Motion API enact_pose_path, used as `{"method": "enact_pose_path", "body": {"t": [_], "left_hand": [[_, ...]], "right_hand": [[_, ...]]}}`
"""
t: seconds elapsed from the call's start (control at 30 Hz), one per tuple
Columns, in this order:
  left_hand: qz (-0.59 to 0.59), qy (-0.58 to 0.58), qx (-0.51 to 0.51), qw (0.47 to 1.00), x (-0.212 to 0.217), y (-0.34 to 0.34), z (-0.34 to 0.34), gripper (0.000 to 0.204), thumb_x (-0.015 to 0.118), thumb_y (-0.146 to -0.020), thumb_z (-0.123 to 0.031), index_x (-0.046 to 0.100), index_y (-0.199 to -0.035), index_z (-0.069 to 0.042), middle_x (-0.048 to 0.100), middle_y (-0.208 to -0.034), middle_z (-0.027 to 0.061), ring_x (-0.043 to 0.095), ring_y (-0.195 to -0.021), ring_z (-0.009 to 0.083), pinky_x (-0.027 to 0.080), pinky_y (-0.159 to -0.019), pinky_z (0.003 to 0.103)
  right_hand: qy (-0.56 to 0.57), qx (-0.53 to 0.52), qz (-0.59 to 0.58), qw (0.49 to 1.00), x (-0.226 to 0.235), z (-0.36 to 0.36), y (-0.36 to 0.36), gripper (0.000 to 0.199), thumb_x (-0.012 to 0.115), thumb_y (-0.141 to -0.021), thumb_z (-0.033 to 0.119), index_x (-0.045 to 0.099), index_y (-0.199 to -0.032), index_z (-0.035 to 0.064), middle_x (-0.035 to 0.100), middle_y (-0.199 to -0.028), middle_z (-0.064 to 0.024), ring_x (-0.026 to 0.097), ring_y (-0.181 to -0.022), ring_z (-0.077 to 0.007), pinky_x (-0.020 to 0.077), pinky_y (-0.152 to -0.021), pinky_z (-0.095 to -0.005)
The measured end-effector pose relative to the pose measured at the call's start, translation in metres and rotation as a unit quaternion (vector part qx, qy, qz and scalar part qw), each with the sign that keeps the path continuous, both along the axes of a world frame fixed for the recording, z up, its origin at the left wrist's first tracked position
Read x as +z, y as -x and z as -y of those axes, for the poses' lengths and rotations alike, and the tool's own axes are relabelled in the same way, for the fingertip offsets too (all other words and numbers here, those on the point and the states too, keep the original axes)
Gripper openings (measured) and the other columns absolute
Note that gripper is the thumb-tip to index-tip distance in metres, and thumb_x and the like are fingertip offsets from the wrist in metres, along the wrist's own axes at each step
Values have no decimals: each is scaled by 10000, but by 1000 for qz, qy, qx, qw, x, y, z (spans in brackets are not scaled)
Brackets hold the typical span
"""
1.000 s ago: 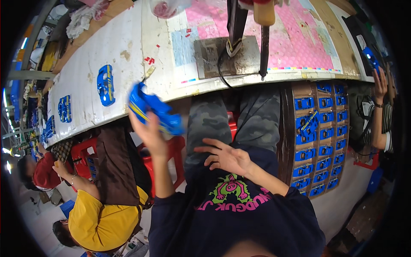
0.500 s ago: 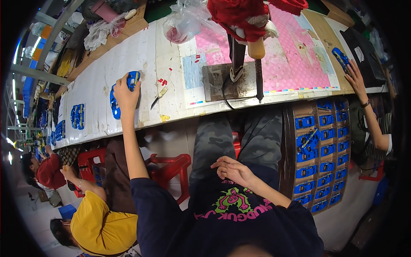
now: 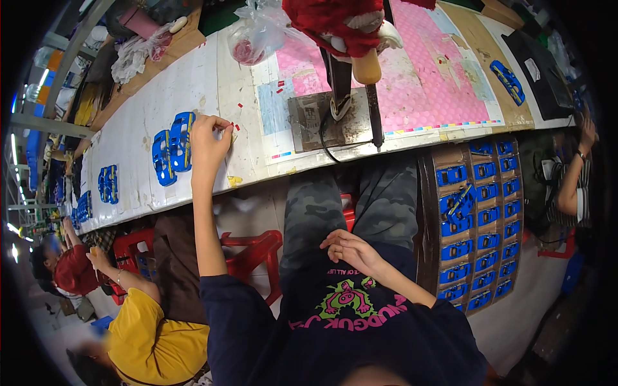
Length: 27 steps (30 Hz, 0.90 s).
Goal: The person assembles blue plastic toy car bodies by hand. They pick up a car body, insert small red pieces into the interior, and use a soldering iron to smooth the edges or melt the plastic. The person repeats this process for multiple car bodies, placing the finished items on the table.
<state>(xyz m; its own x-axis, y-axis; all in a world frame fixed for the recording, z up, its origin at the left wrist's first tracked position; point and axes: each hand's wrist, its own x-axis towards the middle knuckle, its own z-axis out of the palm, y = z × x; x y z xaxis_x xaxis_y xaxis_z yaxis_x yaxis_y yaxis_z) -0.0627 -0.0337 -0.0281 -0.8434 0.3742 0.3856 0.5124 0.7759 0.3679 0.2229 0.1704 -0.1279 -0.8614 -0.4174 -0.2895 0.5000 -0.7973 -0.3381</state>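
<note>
My left hand (image 3: 211, 138) is over the white worktable (image 3: 193, 90), its fingers drawn together in a pinch. Whatever is between the fingertips is hidden. Just left of it, two blue toy car bodies (image 3: 172, 149) with yellow stripes stand side by side, apart from my fingertips. Small red pieces (image 3: 237, 127) lie by the fingers. My right hand (image 3: 351, 251) hovers over my lap in front of my shirt, empty, with fingers loosely bent and apart.
A press-like tool with a red cloth wrap (image 3: 335, 26) and wooden handle stands on a metal plate (image 3: 309, 122). More blue cars (image 3: 108, 184) lie farther left. A divided box of blue cars (image 3: 476, 225) is right of my legs. Co-workers sit on both sides.
My left hand has let go of the blue car and moved right, over where a small pale-handled knife lay. The right-hand co-worker's hand has left the car on the table.
</note>
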Motion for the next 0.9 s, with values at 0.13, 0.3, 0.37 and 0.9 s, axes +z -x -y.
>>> {"method": "enact_pose_path", "body": {"t": [0.13, 0.3, 0.37, 0.9], "left_hand": [[55, -87, -8, 995, 5, 3, -14, 99, 609, -709, -98, 601, -751, -9, 585, -688, 64, 520, -660, 150, 365, -605, 268], [58, -117, -3, 991, 7, 11, -22, 114, 600, -726, -120, 606, -773, -16, 602, -698, 46, 525, -664, 123, 341, -597, 249], [32, -111, -6, 993, 4, 13, -19, 108, 604, -722, -120, 613, -779, -29, 603, -705, 47, 529, -666, 126, 340, -601, 251], [-132, -18, -30, 991, -6, 23, -37, 98, 613, -685, -80, 611, -719, 12, 558, -699, 126, 524, -678, 261, 406, -638, 335]], "right_hand": [[-1, -8, -13, 1000, -9, -5, -3, 253, 418, -869, 172, 452, -1062, 12, 510, -1035, -152, 513, -806, -152, 413, -723, -276], [-14, -14, -14, 1000, -12, -8, -4, 246, 423, -865, 165, 456, -1054, 9, 517, -1023, -149, 517, -798, -150, 414, -719, -275], [-32, -23, -8, 999, -13, -12, -6, 242, 428, -863, 164, 461, -1046, 10, 520, -1018, -149, 521, -796, -151, 415, -710, -272], [-186, -97, -63, 976, 6, -93, -10, 204, 485, -840, 168, 503, -955, 1, 567, -830, -123, 527, -645, -127, 418, -619, -213]]}}
